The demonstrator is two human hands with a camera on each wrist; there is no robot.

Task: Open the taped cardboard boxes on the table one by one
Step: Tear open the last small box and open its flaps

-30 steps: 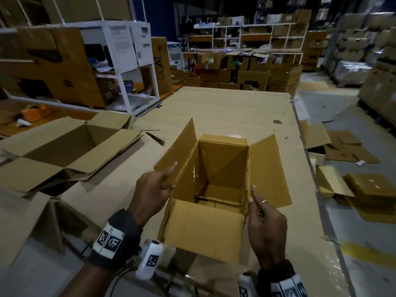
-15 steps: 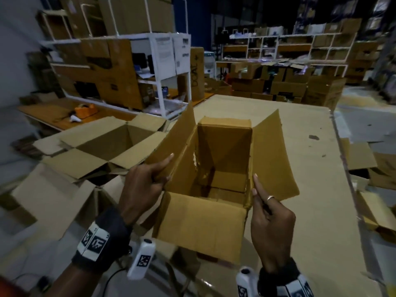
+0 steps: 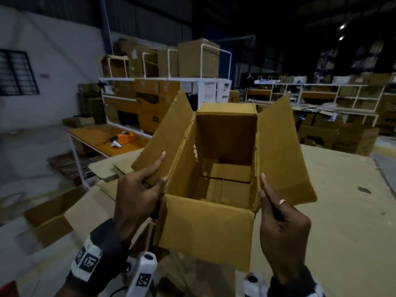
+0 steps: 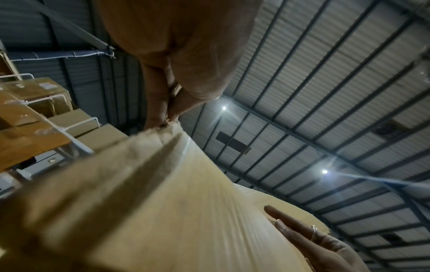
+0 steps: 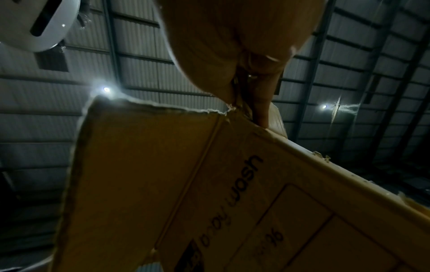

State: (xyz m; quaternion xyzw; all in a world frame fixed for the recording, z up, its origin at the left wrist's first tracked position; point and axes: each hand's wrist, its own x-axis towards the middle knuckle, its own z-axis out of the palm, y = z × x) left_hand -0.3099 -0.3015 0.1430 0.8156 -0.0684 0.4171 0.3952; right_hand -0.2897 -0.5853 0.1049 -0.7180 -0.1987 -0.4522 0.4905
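An opened brown cardboard box point(image 3: 210, 228) is held up above the cardboard-covered table point(image 3: 347, 221), tilted toward me, all flaps spread and its inside bare. My left hand point(image 3: 161, 168) grips its left wall at the base of the left flap, index finger stretched along the flap. My right hand point(image 3: 270, 196), wearing a ring, pinches the right wall's top edge under the right flap. The left wrist view shows the left hand point(image 4: 163, 117) on the box point(image 4: 163, 202) edge and the right hand point(image 4: 302, 237) against its side. The right hand point(image 5: 242, 103) pinches a torn corner of the printed box point(image 5: 209, 184).
Another opened box point(image 3: 53, 215) lies low at the left. Behind stand white shelves point(image 3: 162, 80) loaded with cartons, and a wooden bench with an orange tape dispenser point(image 3: 126, 137). Stacked cartons point(image 3: 342, 138) fill the back right.
Both hands have lifted the opened box off the table and tipped it toward me. My view has swung up and to the left.
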